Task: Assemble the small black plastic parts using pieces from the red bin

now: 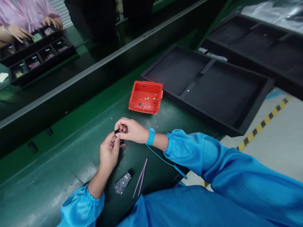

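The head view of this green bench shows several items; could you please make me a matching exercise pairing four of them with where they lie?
Things:
1. red bin
2. tweezers
3. circuit board
4. small black part

Places:
A. pinched between the left hand and the right hand
B. beside the black foam tray
C. flat on the bench near the left forearm
D. just right of the circuit board

Pairs: 1-B, 2-D, 3-C, 4-A

A small black part (117, 132), mostly hidden, sits pinched between both hands' fingertips above the green bench.
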Action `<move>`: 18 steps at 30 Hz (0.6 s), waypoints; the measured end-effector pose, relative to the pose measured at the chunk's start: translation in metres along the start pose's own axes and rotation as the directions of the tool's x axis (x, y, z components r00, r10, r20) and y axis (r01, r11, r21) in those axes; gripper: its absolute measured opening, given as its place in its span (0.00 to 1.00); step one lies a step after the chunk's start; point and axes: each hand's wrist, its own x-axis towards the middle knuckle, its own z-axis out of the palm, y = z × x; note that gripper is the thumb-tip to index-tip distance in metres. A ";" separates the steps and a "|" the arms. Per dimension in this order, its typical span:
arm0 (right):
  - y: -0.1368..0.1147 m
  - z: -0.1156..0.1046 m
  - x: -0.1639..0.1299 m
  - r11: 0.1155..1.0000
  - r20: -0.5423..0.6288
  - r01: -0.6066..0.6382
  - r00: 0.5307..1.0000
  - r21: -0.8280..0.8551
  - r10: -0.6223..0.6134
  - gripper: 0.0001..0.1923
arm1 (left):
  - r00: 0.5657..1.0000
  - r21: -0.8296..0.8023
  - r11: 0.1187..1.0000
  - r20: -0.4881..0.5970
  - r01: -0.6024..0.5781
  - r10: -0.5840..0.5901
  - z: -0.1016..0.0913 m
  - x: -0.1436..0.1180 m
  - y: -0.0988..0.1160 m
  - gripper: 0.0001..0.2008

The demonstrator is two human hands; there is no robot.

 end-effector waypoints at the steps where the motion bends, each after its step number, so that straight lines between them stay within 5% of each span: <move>1: -0.001 -0.001 -0.001 1.000 -0.004 0.025 1.000 -0.017 -0.025 0.12 | 1.000 -0.034 0.999 -0.016 0.007 -0.008 0.000 0.001 0.001 0.21; 5: -0.014 0.000 -0.019 0.915 -0.046 0.275 0.953 -0.295 -0.301 0.12 | 0.988 -0.170 0.985 -0.153 -0.011 -0.015 -0.003 -0.005 0.007 0.16; 8: -0.025 0.010 -0.039 0.686 0.167 0.490 0.860 -0.539 -0.483 0.05 | 0.977 -0.220 0.975 -0.212 -0.025 -0.023 -0.006 -0.022 0.011 0.14; 10: -0.032 0.016 -0.051 0.583 0.263 0.539 0.829 -0.608 -0.493 0.05 | 0.968 -0.270 0.963 -0.245 -0.016 -0.053 -0.005 -0.039 0.015 0.15; 13: -0.042 0.020 -0.064 0.562 0.330 0.551 0.830 -0.618 -0.450 0.13 | 0.958 -0.291 0.957 -0.272 0.008 -0.091 -0.007 -0.067 0.020 0.18; 16: -0.052 0.017 -0.072 0.563 0.458 0.605 0.795 -0.563 -0.398 0.14 | 0.960 -0.073 0.997 -0.278 0.010 -0.030 -0.018 -0.099 0.020 0.22; 18: -0.055 0.015 -0.075 0.549 0.586 0.675 0.724 -0.493 -0.365 0.13 | 0.944 0.160 0.982 -0.297 -0.096 0.141 -0.029 -0.122 0.016 0.23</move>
